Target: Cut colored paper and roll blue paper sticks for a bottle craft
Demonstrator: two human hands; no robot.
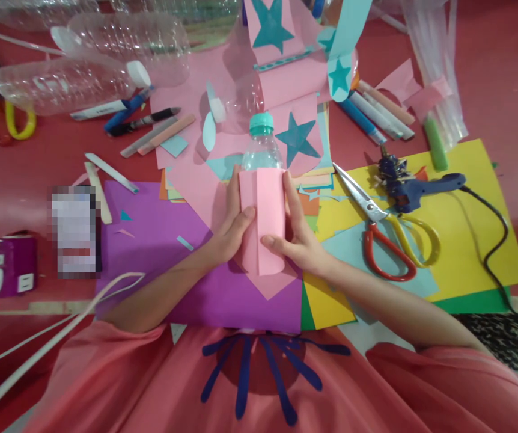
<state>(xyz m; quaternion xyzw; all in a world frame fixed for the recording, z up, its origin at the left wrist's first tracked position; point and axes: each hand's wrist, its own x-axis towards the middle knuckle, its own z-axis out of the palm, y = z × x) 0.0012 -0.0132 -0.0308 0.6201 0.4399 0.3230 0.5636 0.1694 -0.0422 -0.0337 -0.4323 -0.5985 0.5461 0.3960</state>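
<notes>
A clear plastic bottle (pixel 261 150) with a teal cap lies in the middle, its cap pointing away from me. Pink paper (pixel 270 204) wraps its body, with an overlapping edge running lengthwise. My left hand (pixel 232 231) holds the wrapped bottle from the left side, thumb on the paper. From the right, my right hand (pixel 301 237) grips it, its thumb near the overlapping edge. Beneath are a purple sheet (pixel 151 240) and a pointed pink sheet (pixel 268 288). Right of my right hand lie open scissors (pixel 374 210) with red and yellow handles.
A blue glue gun (pixel 425 189) with a black cord rests on yellow paper (pixel 479 228). Clear bottles (pixel 70 81) and markers lie at the back left. Paper decorated with teal stars (pixel 297 138) stands beyond the bottle. A phone (pixel 75 231) and purple socket block (pixel 9 264) are left.
</notes>
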